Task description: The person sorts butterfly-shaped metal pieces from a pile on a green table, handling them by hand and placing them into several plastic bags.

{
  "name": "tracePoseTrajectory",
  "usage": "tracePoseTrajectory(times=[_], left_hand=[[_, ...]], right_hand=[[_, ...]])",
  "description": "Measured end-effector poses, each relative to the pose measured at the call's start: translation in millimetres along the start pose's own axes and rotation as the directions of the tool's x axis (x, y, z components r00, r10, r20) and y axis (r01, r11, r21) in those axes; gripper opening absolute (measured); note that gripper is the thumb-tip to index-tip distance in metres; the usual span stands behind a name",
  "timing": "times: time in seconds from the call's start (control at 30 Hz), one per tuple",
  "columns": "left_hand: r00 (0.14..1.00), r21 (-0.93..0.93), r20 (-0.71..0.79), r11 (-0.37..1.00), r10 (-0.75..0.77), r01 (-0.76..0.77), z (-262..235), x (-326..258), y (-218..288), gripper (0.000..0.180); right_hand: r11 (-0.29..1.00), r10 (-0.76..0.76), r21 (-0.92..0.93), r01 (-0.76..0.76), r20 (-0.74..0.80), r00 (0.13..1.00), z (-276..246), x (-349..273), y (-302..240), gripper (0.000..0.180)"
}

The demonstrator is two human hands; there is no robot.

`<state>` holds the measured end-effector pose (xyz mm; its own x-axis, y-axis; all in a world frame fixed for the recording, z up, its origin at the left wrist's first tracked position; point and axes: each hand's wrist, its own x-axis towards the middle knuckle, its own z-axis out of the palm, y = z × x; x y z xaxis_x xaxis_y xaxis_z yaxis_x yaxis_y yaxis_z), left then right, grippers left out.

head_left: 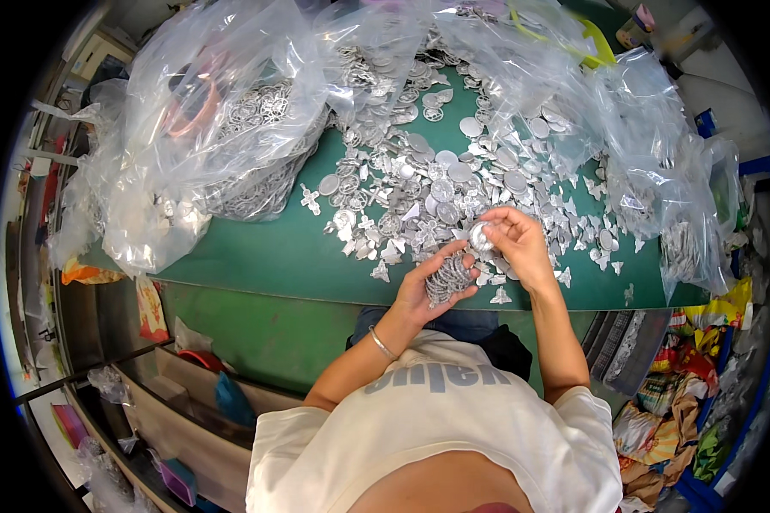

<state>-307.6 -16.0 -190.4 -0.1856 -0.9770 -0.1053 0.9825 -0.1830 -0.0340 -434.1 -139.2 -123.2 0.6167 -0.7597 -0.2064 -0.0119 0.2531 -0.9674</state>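
Note:
My left hand (417,291) is curled around a stack of round openwork metal pieces (450,280) at the table's near edge. Just to the right and slightly farther off, my right hand (519,244) pinches a round silver medallion (482,236) between thumb and fingers. Beyond both hands spreads a wide heap of loose silver metal charms (441,192): discs, crosses, small winged shapes and openwork rounds. They lie on a green table (316,256). The finer relief on the pieces is too small to make out.
A clear plastic bag (257,162) full of openwork metal pieces stands at the left. More clear bags (633,128) lie along the right and back. A yellow-green plastic rim (599,44) shows at the back right. Drawers (205,402) are at lower left, colourful packages (676,385) at lower right.

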Motion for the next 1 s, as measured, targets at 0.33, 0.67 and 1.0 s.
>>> tracePoseTrajectory(times=[0.33,0.67,1.0], left_hand=[[0.999,-0.084,0.042,0.996,-0.017,0.021,2,-6,0,0.04],[0.895,0.291,-0.329,0.934,0.302,-0.209,53,-5,-29,0.036],[0.813,0.272,-0.417,0.909,0.406,-0.315,40,-17,-32,0.028]], right_hand=[[0.674,-0.234,-0.732,0.102,-0.08,0.969,-18,-4,8,0.024],[0.673,-0.518,-0.597,0.436,0.04,0.855,62,-42,27,0.041],[0.583,-0.674,-0.603,0.544,0.014,0.738,86,-53,23,0.046]])
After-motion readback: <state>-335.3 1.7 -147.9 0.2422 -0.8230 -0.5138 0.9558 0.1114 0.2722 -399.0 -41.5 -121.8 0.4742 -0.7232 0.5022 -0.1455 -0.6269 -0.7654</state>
